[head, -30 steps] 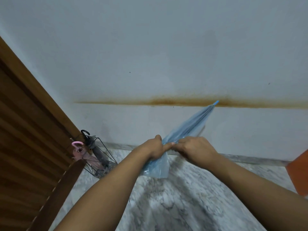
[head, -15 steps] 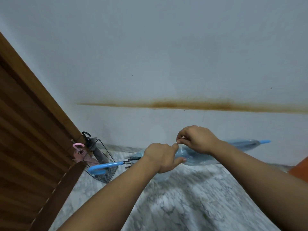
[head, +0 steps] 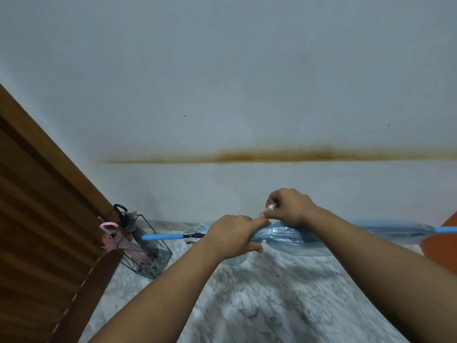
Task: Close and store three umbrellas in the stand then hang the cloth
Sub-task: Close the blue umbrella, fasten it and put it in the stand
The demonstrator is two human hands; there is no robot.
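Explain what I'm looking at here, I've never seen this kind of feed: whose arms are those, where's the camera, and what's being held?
No machine here: a person wears one wide-angle camera on the head, looking forward and down, so the two bare arms are theirs. The left hand grips a folded blue umbrella, held level above the marble floor, its blue handle pointing left. The right hand pinches something small and white just above the canopy, probably its tie strap. At left, beside a wooden door, a wire stand on the floor already holds a pink-handled umbrella and a dark one. Behind is a white wall with a brown stain. An orange object shows at the right edge.
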